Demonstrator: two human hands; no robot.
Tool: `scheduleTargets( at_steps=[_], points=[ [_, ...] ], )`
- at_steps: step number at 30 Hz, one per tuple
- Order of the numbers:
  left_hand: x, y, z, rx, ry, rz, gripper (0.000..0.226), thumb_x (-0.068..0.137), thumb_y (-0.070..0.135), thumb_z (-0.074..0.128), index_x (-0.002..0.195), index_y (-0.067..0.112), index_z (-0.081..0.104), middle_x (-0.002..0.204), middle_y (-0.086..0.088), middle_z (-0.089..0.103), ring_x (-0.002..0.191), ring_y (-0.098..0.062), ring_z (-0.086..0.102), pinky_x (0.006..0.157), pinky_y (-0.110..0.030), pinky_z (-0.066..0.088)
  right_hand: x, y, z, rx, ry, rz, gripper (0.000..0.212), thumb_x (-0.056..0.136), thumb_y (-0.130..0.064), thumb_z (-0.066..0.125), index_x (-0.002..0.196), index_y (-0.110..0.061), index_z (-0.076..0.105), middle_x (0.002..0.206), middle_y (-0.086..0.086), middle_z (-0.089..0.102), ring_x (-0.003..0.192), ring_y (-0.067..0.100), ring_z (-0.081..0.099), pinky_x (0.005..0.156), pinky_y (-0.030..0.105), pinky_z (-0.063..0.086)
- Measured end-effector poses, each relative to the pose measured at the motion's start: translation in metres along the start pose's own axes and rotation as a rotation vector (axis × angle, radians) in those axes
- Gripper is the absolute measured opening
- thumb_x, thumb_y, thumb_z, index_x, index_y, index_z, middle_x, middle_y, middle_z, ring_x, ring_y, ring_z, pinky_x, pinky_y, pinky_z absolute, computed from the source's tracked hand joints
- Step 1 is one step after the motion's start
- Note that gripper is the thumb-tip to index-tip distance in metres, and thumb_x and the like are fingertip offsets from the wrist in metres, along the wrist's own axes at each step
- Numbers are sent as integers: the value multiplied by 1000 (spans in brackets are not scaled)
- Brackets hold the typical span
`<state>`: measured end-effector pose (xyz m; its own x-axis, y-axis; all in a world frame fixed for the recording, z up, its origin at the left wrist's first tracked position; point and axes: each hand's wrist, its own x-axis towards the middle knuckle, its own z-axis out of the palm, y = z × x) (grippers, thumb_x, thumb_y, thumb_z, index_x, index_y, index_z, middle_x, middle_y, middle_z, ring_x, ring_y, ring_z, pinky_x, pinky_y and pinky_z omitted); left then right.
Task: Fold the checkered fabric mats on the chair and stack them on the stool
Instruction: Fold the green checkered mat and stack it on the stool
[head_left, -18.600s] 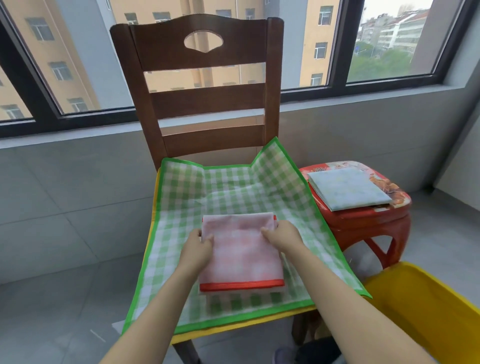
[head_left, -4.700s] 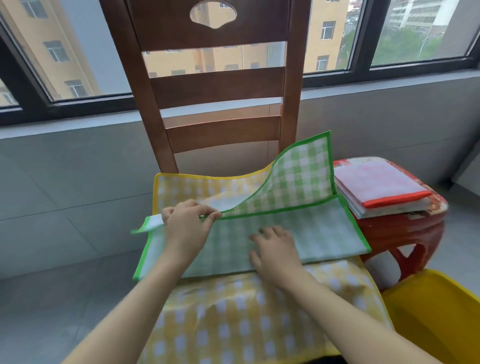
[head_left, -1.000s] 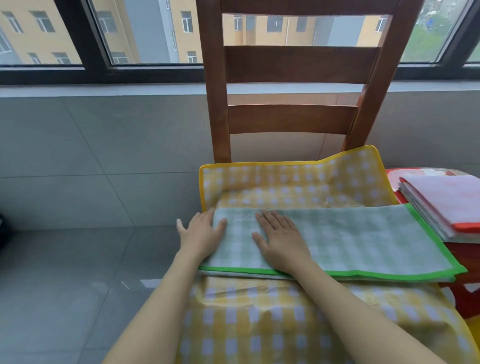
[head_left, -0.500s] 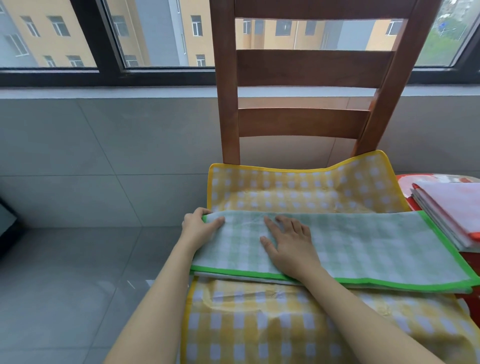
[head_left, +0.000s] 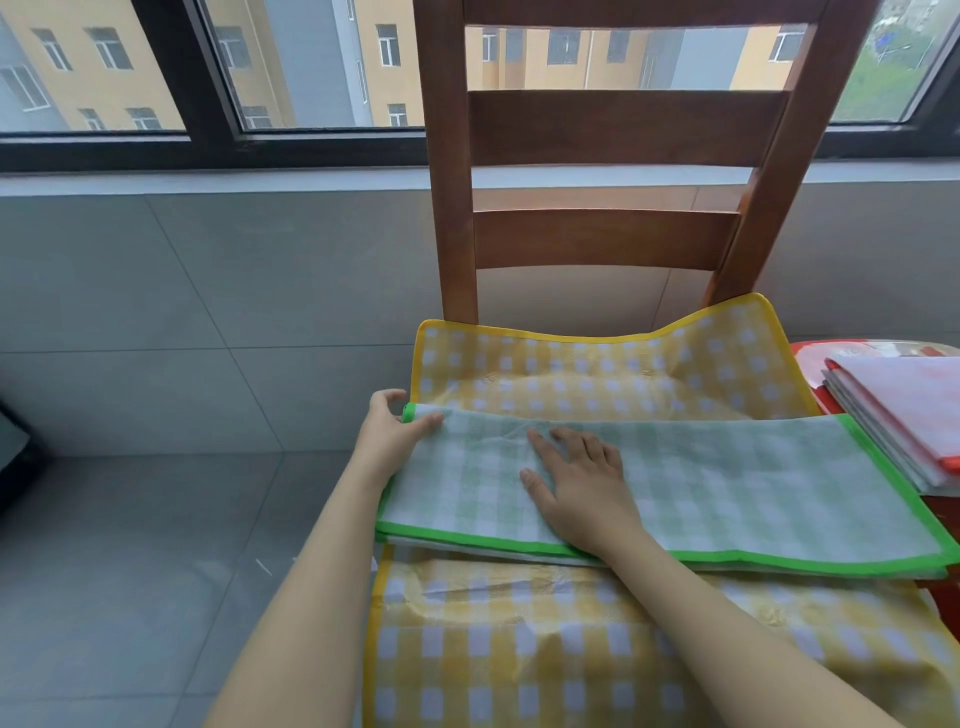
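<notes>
A green checkered mat (head_left: 727, 488), folded into a long strip, lies across the chair seat on top of a spread yellow checkered mat (head_left: 571, 379). My left hand (head_left: 389, 431) pinches the strip's far left corner, thumb on top and fingers under the edge. My right hand (head_left: 576, 483) lies flat on the strip left of its middle, fingers straight. At the right edge a red stool (head_left: 810, 358) carries a stack of folded mats (head_left: 904, 415), the top one pink with a red border.
The brown wooden chair back (head_left: 623, 130) rises just behind the mats, against a grey tiled wall under a window. Grey floor tiles (head_left: 130, 571) stretch to the left. A dark object sits at the far left edge.
My left hand has gone from lying flat on the strip's left end to pinching its far corner. My right hand has stayed pressed flat. The view has shifted slightly.
</notes>
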<state>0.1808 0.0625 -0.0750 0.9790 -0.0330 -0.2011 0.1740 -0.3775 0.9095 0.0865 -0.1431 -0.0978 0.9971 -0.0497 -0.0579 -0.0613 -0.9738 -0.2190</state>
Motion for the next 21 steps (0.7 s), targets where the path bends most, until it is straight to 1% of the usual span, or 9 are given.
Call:
scheduleTargets(
  at_steps=[1, 3, 6, 8, 10, 13, 17, 19, 21],
  points=[
    [0, 3, -4, -37, -28, -49, 49, 79, 32, 74, 118, 12, 53, 109, -3, 61, 92, -18, 62, 75, -31, 50, 0, 0, 0, 3, 3, -1, 58, 96, -53, 21, 149, -32, 11, 154, -1, 16, 141, 21, 9, 114, 39, 7],
    [2, 6, -15, -55, -147, -138, 37, 76, 30, 77, 102, 5, 68, 98, -9, 73, 84, -23, 71, 78, -38, 57, 0, 0, 0, 11, 7, 1, 57, 95, -53, 22, 148, -33, 13, 154, 0, 17, 141, 22, 10, 114, 39, 7],
    [2, 11, -27, 37, -319, -208, 33, 76, 33, 76, 98, 9, 71, 95, -6, 75, 88, -24, 72, 86, -42, 56, 0, 0, 0, 27, 28, 18, 57, 94, -54, 24, 147, -34, 16, 149, 1, 23, 138, 22, 15, 112, 39, 10],
    [-2, 17, -31, 94, -375, -182, 29, 78, 33, 74, 98, 11, 71, 95, -4, 75, 88, -21, 72, 83, -37, 57, -2, 1, -1, 36, 55, 25, 57, 93, -56, 27, 146, -34, 21, 140, 1, 29, 132, 21, 22, 109, 37, 14],
    [-7, 25, -30, 75, -360, -128, 27, 79, 31, 74, 97, 11, 72, 93, -4, 75, 86, -20, 72, 77, -33, 57, -2, 1, -3, 48, 71, 26, 57, 92, -58, 29, 144, -34, 25, 131, 0, 33, 126, 21, 26, 106, 36, 17],
    [-11, 37, -25, 2, -302, -64, 26, 79, 29, 74, 95, 9, 72, 92, -6, 75, 84, -22, 73, 79, -36, 57, -1, 5, -8, 85, 24, 22, 60, 89, -62, 33, 144, -38, 26, 133, -1, 32, 127, 19, 26, 106, 36, 17],
    [-18, 55, -12, -122, -241, -26, 22, 81, 27, 72, 90, 7, 70, 86, -9, 74, 70, -21, 71, 70, -33, 58, -9, 24, -27, 213, -202, -45, 80, 80, -64, 53, 147, -37, 18, 148, -4, 19, 138, 19, 12, 113, 36, 9],
    [-24, 66, -2, -200, -251, -26, 25, 83, 27, 69, 93, 4, 68, 91, -13, 72, 74, -24, 69, 77, -37, 56, -14, 31, -32, 187, -292, -97, 96, 74, -63, 62, 149, -34, 10, 155, -5, 8, 142, 20, 4, 116, 36, 5],
    [-29, 75, 8, -284, -305, -38, 36, 85, 27, 67, 107, -2, 63, 101, -19, 68, 88, -30, 65, 89, -44, 51, -14, 30, -31, 160, -324, -124, 106, 70, -63, 67, 149, -32, 4, 157, -6, 0, 144, 19, -3, 117, 38, 2]
  ],
)
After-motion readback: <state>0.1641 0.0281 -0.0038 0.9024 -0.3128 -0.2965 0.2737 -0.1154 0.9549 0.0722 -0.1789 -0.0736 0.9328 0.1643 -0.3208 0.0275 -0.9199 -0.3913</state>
